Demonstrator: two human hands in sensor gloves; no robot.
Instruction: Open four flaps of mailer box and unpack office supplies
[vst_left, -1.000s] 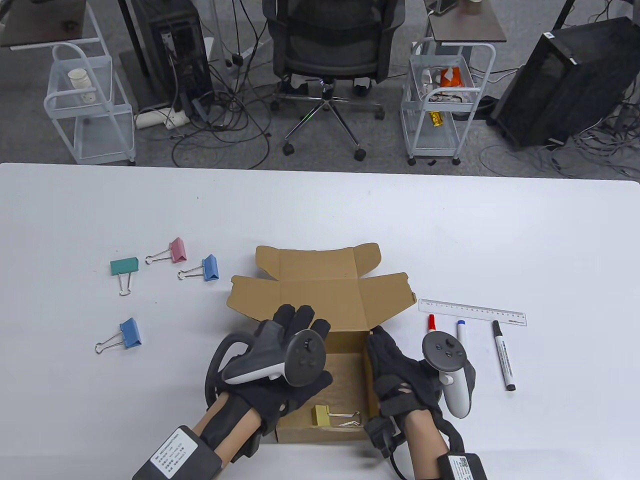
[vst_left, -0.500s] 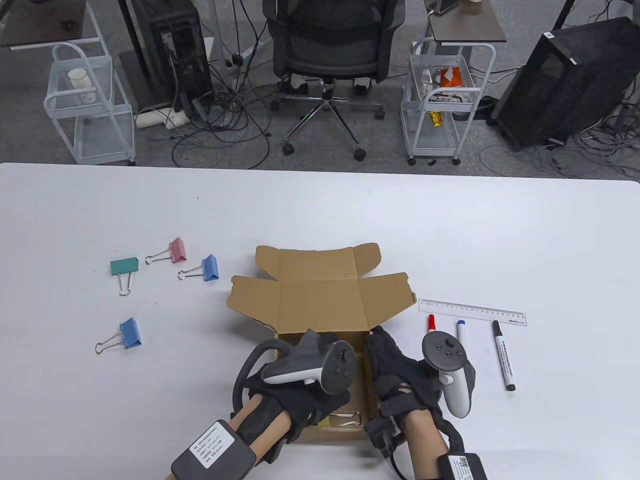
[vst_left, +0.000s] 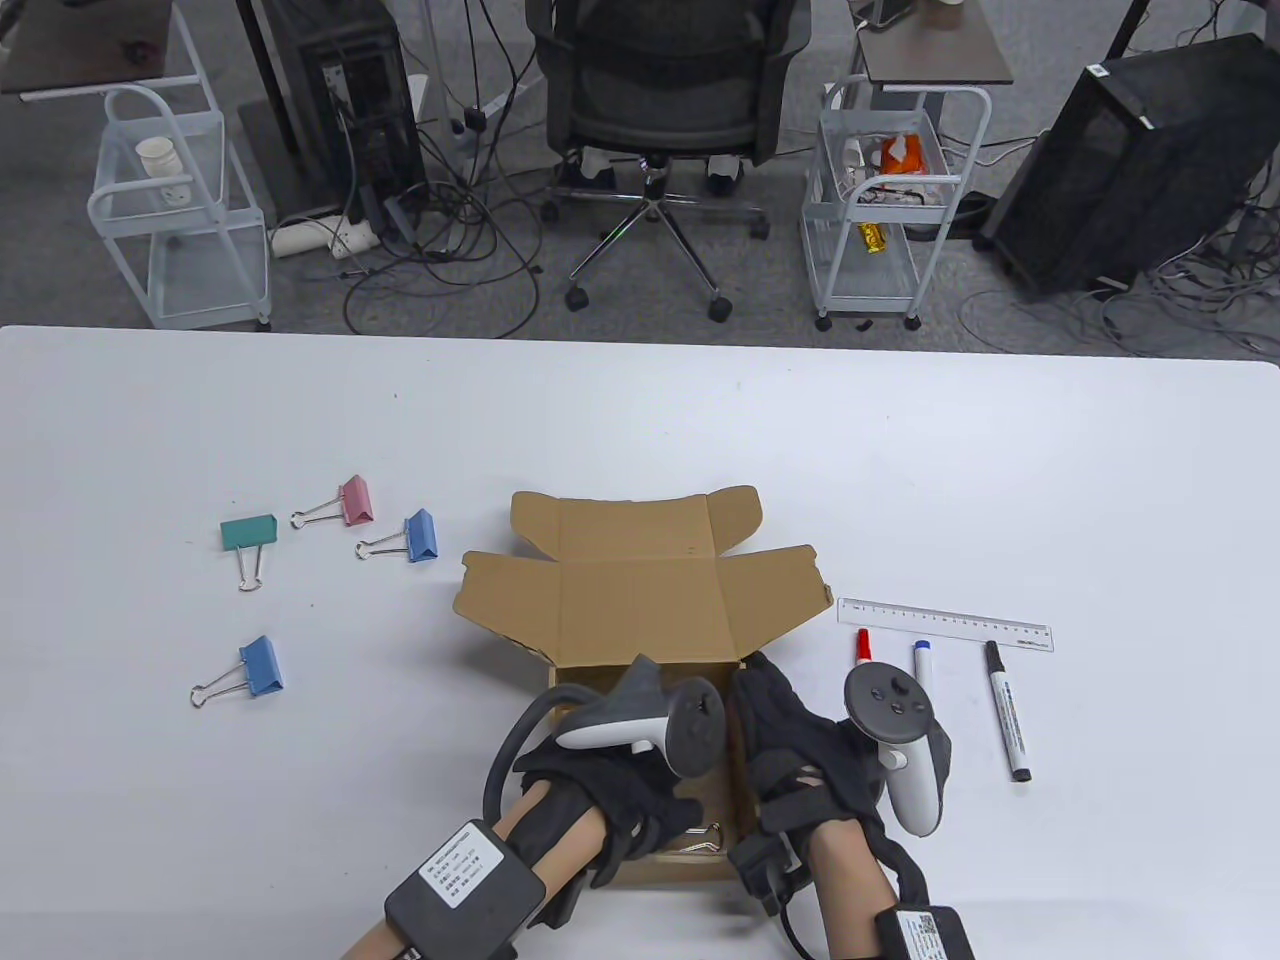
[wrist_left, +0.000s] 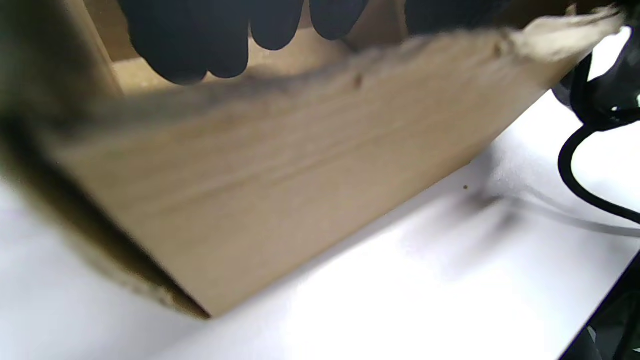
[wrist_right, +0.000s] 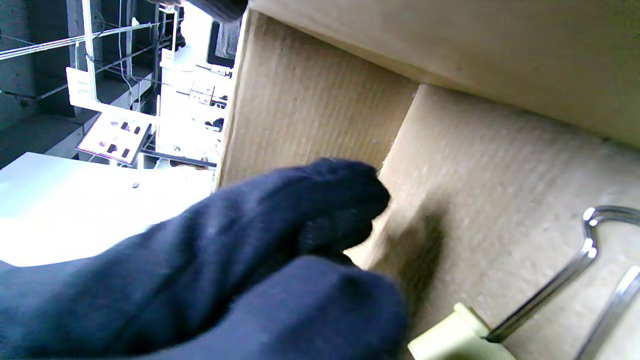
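The brown mailer box (vst_left: 640, 600) stands open near the table's front edge, its flaps folded back. My left hand (vst_left: 640, 800) reaches down into it. In the right wrist view its gloved fingertips (wrist_right: 345, 210) close together right at the pale yellow binder clip (wrist_right: 457, 337) on the box floor. The clip's wire handles (vst_left: 707, 836) stick out beside the hand. My right hand (vst_left: 790, 740) grips the box's right wall. The left wrist view shows the box's outer wall (wrist_left: 300, 165), blurred, with my fingers (wrist_left: 200, 35) over its rim.
Left of the box lie a green clip (vst_left: 248, 533), a pink clip (vst_left: 355, 499) and two blue clips (vst_left: 421, 535) (vst_left: 262, 667). To the right are a ruler (vst_left: 945, 623) and red (vst_left: 863, 645), blue (vst_left: 923, 665) and black (vst_left: 1007, 710) markers.
My left hand came back from the far flap, turned down into the box and covered the yellow clip. The right hand and the box stayed put.
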